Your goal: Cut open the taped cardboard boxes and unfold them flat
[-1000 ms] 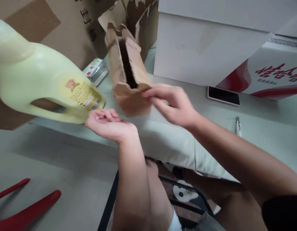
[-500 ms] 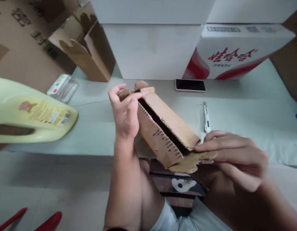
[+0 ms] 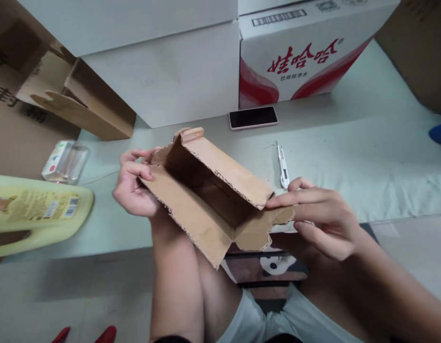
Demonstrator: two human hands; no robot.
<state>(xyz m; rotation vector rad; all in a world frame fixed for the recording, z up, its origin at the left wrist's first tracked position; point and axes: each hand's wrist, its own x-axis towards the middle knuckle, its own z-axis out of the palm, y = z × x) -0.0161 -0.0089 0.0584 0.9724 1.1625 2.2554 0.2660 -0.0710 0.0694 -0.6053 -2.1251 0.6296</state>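
Observation:
A brown cardboard box (image 3: pixel 202 209) with rough cut edges is tilted in the air above my lap, its long side facing me open and its dark inside showing. My left hand (image 3: pixel 136 183) grips its left end, thumb on the near flap and fingers partly hidden behind. At the right end my right hand (image 3: pixel 322 216) pinches the corner and the scalloped end flap. Beyond the box, a white utility knife (image 3: pixel 282 166) and a phone (image 3: pixel 253 117) lie on the pale green cloth.
White boxes (image 3: pixel 180 81), one with red markings (image 3: pixel 302 64), stand at the back. Left are another cut cardboard box (image 3: pixel 95 102), a clear plastic pack (image 3: pixel 66 162) and a yellow-green jug (image 3: pixel 37 209). A blue object (image 3: pixel 440 134) is at far right.
The near flap has swung outward toward me, widening the narrow slot and exposing the inside. My left hand has moved from the box's top end to that flap. The view has shifted.

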